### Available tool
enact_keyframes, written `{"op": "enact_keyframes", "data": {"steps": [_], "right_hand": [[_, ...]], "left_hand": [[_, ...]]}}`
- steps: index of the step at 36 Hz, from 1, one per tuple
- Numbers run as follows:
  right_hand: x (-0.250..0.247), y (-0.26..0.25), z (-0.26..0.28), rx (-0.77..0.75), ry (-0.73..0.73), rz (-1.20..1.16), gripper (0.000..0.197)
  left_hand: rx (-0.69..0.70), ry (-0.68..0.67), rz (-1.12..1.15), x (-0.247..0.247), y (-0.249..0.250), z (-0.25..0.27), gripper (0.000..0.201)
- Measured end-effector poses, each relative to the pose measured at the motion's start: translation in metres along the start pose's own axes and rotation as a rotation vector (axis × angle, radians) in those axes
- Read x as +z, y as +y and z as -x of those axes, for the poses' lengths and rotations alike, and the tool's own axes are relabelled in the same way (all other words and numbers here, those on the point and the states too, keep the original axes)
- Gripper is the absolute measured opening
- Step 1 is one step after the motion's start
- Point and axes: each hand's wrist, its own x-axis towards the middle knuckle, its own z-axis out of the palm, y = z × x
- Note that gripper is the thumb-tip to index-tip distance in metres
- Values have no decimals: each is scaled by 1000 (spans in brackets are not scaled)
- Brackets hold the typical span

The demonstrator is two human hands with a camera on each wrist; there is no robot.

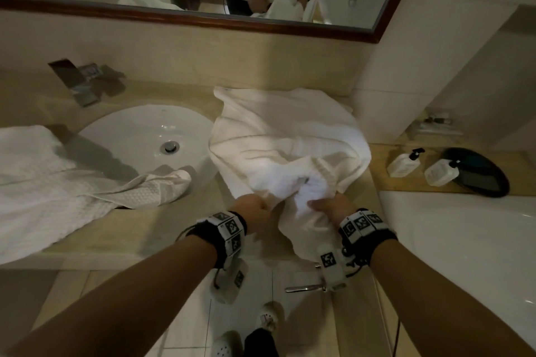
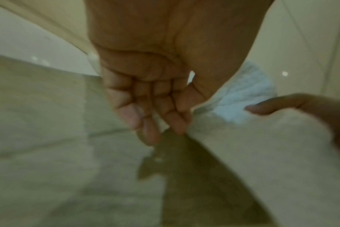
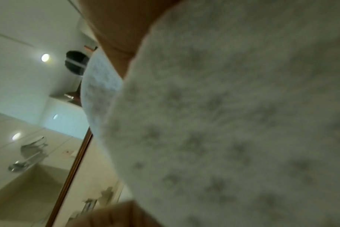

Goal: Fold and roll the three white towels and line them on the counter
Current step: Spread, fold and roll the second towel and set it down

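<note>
White terry towel (image 1: pixel 290 136) crumpled on bench (image 1: pixel 162 229), right of sink (image 1: pixel 145 136), near end bunched and lifted off bench edge. My left hand (image 1: pixel 255 209) pinches its edge, fingers curled; my right hand (image 1: pixel 333 206) grasps bunched fold, cloth draped over wrist. Second towel (image 1: pixel 43 182), waffle-weave, lies spread left of sink, one corner trailing over basin rim. Two towels counted in view. Sink round, glossy white. Two white pump bottles (image 1: pixel 406 162) on ledge at right. Bench beige stone.
</note>
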Motion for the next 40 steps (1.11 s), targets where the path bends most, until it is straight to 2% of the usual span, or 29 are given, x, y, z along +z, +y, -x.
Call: {"op": "enact_keyframes", "data": {"steps": [1, 3, 6, 8, 9, 11, 14, 16, 18, 19, 23, 26, 28, 31, 34, 37, 38, 40], "right_hand": [[-3, 0, -2, 27, 9, -1, 59], [-6, -3, -1, 66, -10, 11, 58], [-11, -8, 5, 106, -69, -3, 39], [-15, -10, 9, 142, -92, -1, 18], [-17, -9, 10, 164, -99, -4, 14], [-20, -6, 11, 194, -114, -15, 22], [-27, -2, 12, 234, -139, 44, 24], [-29, 0, 13, 259, -158, 58, 36], [-32, 1, 13, 236, -162, 69, 59], [-34, 0, 15, 238, -145, 80, 65], [-51, -3, 16, 292, 0, 56, 63], [-63, -4, 14, 235, 54, 163, 73], [-66, -7, 19, 240, 27, 290, 68], [-67, -8, 18, 274, -13, 503, 65], [-65, -5, 14, 271, -54, 593, 73], [-65, 4, 13, 266, -57, 595, 78], [-67, 14, 5, 271, -62, 611, 92], [-76, 41, -19, 311, -72, 682, 124]], "left_hand": [[-47, -24, -101, -1, -6, -2, 24], [-85, 2, -152, -3, -15, -4, 34], [-77, 69, 45, -2, -23, -9, 78], [-48, 155, 153, -3, -24, -13, 91], [-25, 217, 193, -4, -23, -15, 92], [1, 315, 293, -9, -20, -19, 84], [70, 373, 387, -17, -17, -23, 59], [122, 394, 387, -22, -18, -22, 42], [150, 367, 397, -27, -20, -23, 36], [158, 343, 394, -31, -21, -23, 35], [131, 267, 307, -59, -22, -22, 27], [-62, 61, 295, -82, -32, -21, 23], [-214, -120, 306, -91, -41, -17, 24], [-304, -190, 206, -91, -44, -9, 25], [-258, -154, -65, -77, -46, -8, 64], [-226, -125, -105, -61, -54, -6, 101], [-219, -143, -145, -58, -55, -4, 106], [-224, -195, -321, -52, -54, 2, 103]]}}
